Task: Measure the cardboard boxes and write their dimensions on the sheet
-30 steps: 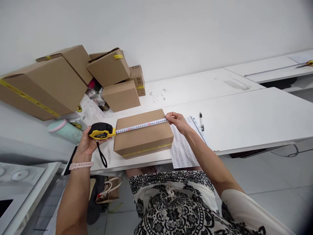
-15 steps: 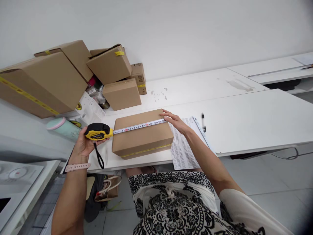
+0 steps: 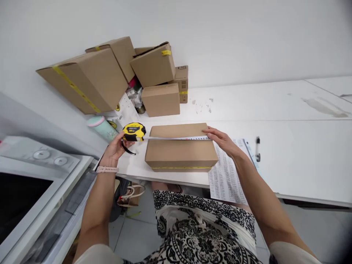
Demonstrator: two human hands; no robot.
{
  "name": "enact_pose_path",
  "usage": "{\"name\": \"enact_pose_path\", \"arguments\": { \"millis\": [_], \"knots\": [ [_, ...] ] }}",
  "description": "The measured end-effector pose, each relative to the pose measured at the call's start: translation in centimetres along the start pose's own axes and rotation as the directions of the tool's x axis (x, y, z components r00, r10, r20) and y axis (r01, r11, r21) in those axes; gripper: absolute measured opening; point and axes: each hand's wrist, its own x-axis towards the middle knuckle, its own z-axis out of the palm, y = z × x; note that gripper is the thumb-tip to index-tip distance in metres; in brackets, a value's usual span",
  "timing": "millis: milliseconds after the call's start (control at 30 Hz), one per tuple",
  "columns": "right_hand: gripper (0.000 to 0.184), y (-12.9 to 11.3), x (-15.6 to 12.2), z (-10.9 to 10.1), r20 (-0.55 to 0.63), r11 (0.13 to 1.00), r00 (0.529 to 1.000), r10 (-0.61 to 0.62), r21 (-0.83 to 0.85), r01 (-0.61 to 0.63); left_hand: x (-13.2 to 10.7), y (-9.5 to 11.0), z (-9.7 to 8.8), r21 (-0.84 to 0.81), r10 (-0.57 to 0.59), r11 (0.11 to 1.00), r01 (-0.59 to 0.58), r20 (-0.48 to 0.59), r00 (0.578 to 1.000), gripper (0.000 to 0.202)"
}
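A closed cardboard box with a yellow tape stripe on its front lies on the white table before me. My left hand grips a yellow and black tape measure just left of the box. Its white blade stretches across the box top. My right hand presses the blade's end down at the box's right edge, fingers together.
A pile of cardboard boxes leans against the wall at the back left. A mint bottle lies beside it. A printed sheet and a pen lie right of the box. A white machine stands at the left.
The view has swung left, so everything sits further right in the picture. The tape stays stretched over the box, now seen edge-on, and both hands keep their hold.
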Motion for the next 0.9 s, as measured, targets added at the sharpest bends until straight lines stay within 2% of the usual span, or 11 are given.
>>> {"name": "enact_pose_path", "arguments": {
  "millis": [133,233,567,767,900],
  "knots": [
    [0.035,0.4,0.2,0.1,-0.017,1.0,1.0,-0.002,-0.004,0.002,0.3,-1.7,-0.9,-0.012,0.012,1.0,-0.012,0.005,1.0,0.018],
    [0.037,0.4,0.2,0.1,0.0,0.999,1.0,-0.015,-0.038,0.015,0.0,-2.3,-1.4,-0.024,0.05,0.999,-0.049,0.039,0.998,0.023],
    [0.04,0.2,-0.2,0.3,-0.006,0.996,1.0,-0.008,-0.084,0.007,0.1,-2.8,-1.1,-0.01,0.208,0.978,-0.209,0.134,0.969,0.059],
    [0.039,-0.1,-0.3,0.4,0.004,0.996,1.0,0.001,-0.091,-0.001,1.1,-2.5,-1.7,-0.011,0.265,0.964,-0.267,0.163,0.95,0.072],
    [0.041,-0.1,-0.4,0.3,0.015,0.995,1.0,0.002,-0.101,-0.001,1.6,-2.4,-2.3,-0.003,0.273,0.961,-0.276,0.169,0.947,0.073]
  ]
}}
